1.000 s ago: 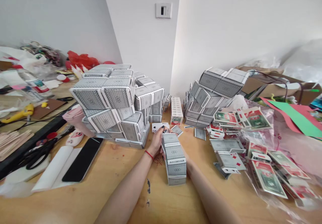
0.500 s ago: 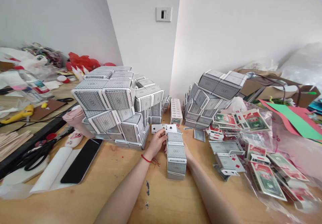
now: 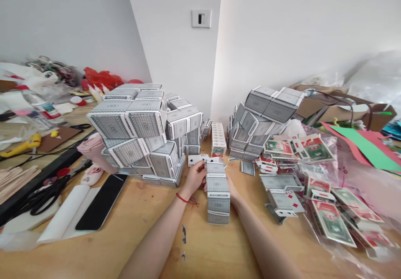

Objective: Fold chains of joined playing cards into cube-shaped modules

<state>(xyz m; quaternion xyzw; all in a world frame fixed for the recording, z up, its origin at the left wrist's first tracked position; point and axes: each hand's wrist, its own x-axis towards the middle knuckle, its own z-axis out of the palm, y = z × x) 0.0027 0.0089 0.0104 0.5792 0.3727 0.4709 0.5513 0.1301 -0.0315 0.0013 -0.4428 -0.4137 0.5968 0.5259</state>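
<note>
A long block of grey-backed playing cards [image 3: 217,192] lies on the wooden table [image 3: 131,233] between my two hands. My left hand [image 3: 195,178] grips its far left side, fingers curled, next to face-up cards [image 3: 198,159] at the block's far end. My right hand [image 3: 231,187] is mostly hidden behind the block and presses against its right side. A red string circles my left wrist.
A big stack of card blocks [image 3: 138,133] stands left of my hands, another heap [image 3: 263,120] at the right. A black phone [image 3: 102,201], scissors [image 3: 44,193], loose cards and card boxes [image 3: 313,187] and coloured paper [image 3: 366,145] lie around.
The card block has been drawn slightly nearer and squared up between my hands. The face-up cards at its far end show more than a second ago.
</note>
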